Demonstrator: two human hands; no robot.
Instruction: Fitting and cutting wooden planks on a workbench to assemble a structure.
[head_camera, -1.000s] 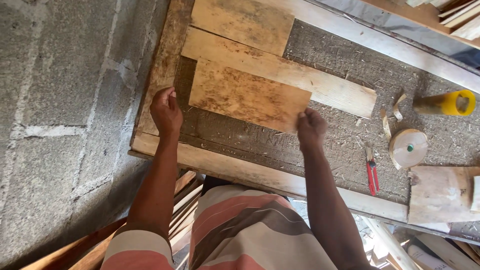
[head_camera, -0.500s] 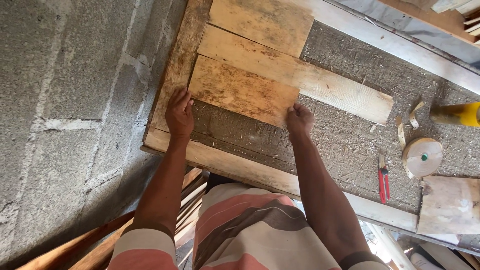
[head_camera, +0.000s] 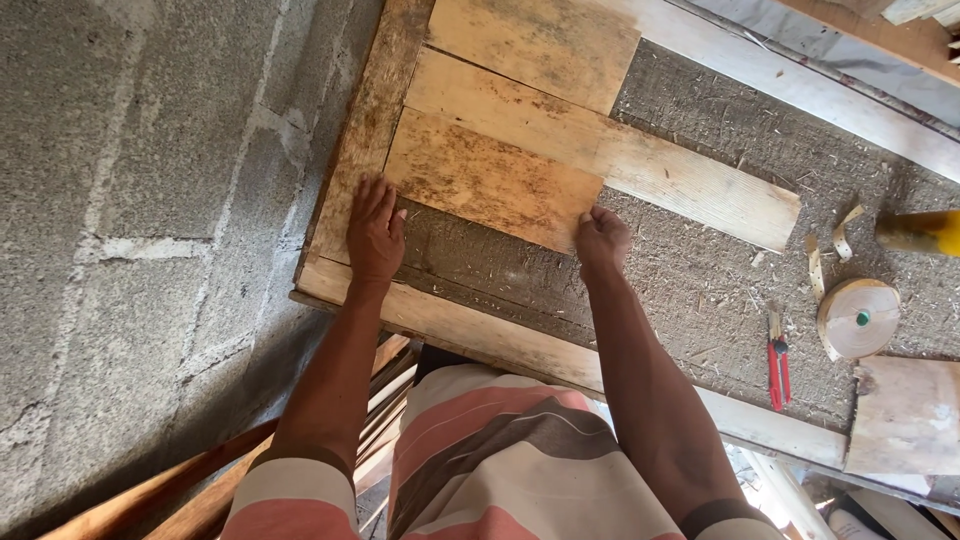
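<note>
Pressing flat against the wooden side rail (head_camera: 352, 180), the left hand (head_camera: 374, 232) lies with fingers spread, its grip released, just left of the short stained plank (head_camera: 490, 180) at the centre of the frame. The right hand (head_camera: 600, 240) sits at that plank's lower right corner — fingers curled down onto its edge, touching it, though whether they actually clasp it I cannot tell. The short plank lies on the rough, sawdust-strewn bench (head_camera: 690, 280), its upper edge touching a longer pale board (head_camera: 620, 165) that runs toward the right. Another stained board (head_camera: 535, 40) lies above that, at the top of the frame. Off to the right — well apart from both hands — are a roll of edge banding (head_camera: 858, 318), a red-handled cutter (head_camera: 778, 365) just to its left and a yellow tool (head_camera: 920, 232) at the frame's right edge. A grey block wall (head_camera: 140, 230) fills the left.
</note>
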